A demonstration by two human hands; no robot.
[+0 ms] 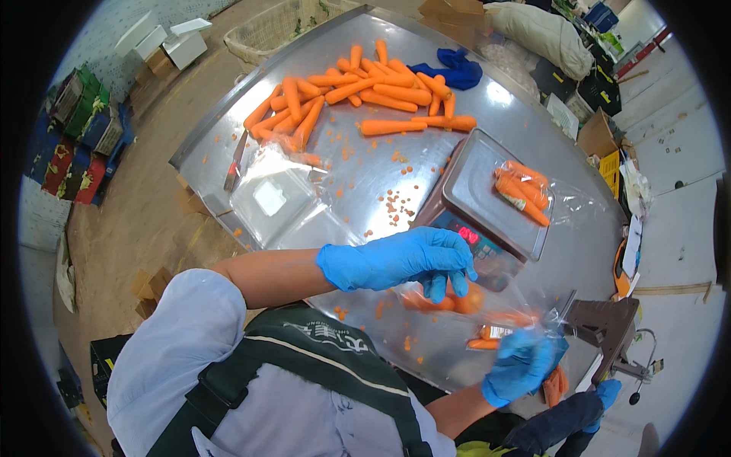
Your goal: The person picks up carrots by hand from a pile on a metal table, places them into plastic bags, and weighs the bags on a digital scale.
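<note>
My left hand (408, 260), in a blue glove, hovers in front of the scale with its fingers bent and apart, nothing seen in it. Just beneath lies a clear plastic bag of carrots (429, 300), blurred and partly covered by the fingers. The bag's clear film stretches right towards my right hand (518, 368), also gloved in blue. That hand is blurred and its fingers close on the gathered plastic. Beside it rests a labelled pack of carrots (484, 344). On the scale's metal pan (474, 171) sits another bag of carrots (522, 191).
Loose carrots (377, 85) are heaped at the table's far side by a blue cloth (457, 69). A knife (235, 163) lies near clear plastic bags (271, 200). A bench-mounted device (605, 328) stands at right. Another person's gloved hand (607, 394) is close to it.
</note>
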